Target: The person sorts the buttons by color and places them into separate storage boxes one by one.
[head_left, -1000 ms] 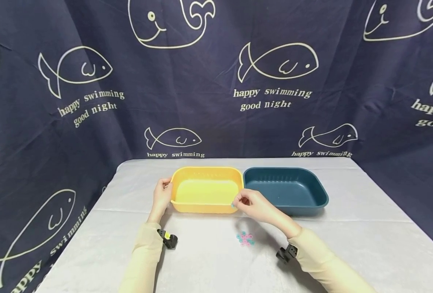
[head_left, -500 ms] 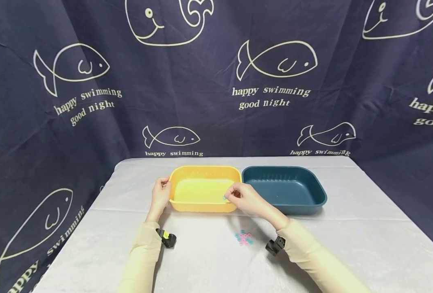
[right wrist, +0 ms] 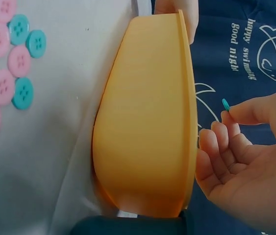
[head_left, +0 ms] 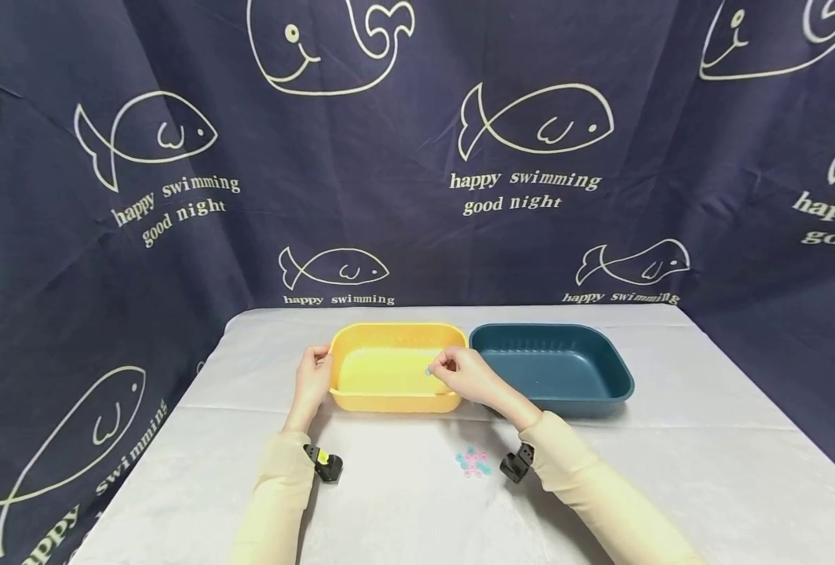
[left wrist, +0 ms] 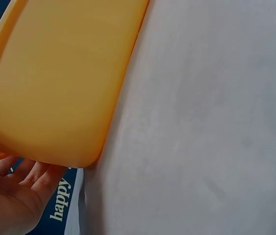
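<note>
"News from the left side?"

"The left hand grips the left end of the yellow bin, just as it did a second ago, and the bin has stayed put on the white cloth."

"Moving right?"

"A teal button is pinched between the thumb and forefinger of the right hand. A second ago it was at the bin's near right corner; now it has shifted left and farther in, over the bin's right part."

"Held high?"

"Above the rim, yes. Whether the lower fingers touch that rim, I can't tell."

"And the rest?"

"The pink and teal buttons lie clustered on the near side, same place as before. Farthest right, the dark blue bin stands just beside the yellow one, unmoved."
</note>
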